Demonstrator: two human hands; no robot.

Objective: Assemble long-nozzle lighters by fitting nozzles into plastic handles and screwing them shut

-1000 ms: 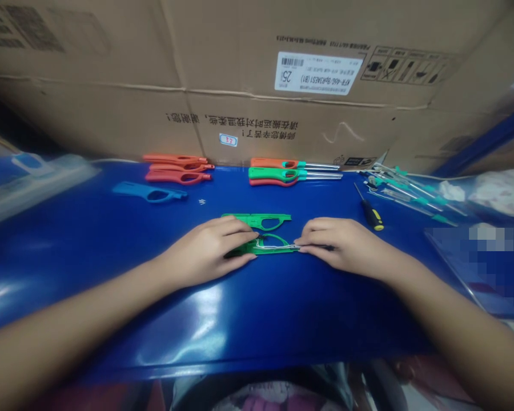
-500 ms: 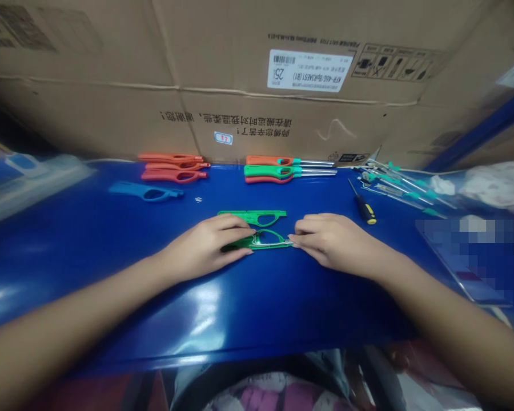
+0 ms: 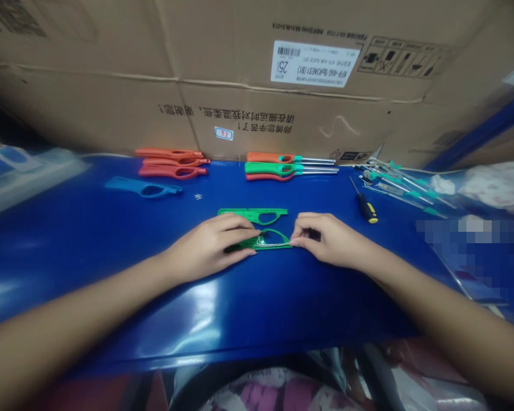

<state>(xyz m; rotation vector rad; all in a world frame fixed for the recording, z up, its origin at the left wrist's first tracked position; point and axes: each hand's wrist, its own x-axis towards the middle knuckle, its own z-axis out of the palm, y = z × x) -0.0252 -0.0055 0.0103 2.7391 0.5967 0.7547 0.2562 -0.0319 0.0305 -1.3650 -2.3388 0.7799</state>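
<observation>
My left hand (image 3: 218,242) is closed around the handle end of a green lighter shell half (image 3: 274,247), which lies low over the table, and covers much of it. A thin white wire (image 3: 261,244) runs along the shell's trigger opening towards its narrow right end. There my right hand (image 3: 321,237) pinches thumb and forefinger at the wire's end; the fingertips hide the exact grip. Just behind, a second green shell half (image 3: 269,217) lies flat on the table, its inner side up.
Red-orange lighter shells (image 3: 171,170) and a blue shell (image 3: 143,188) lie at back left, with tiny pale pins (image 3: 198,197) nearby. Assembled lighters (image 3: 269,170) rest against the cardboard (image 3: 223,97). A screwdriver (image 3: 366,208) and metal lighter tubes (image 3: 406,185) are at the right.
My right hand's fingers have shifted slightly and opened into a rounder pinch at the shell's narrow end. My left hand keeps its hold. The view has tilted a little.
</observation>
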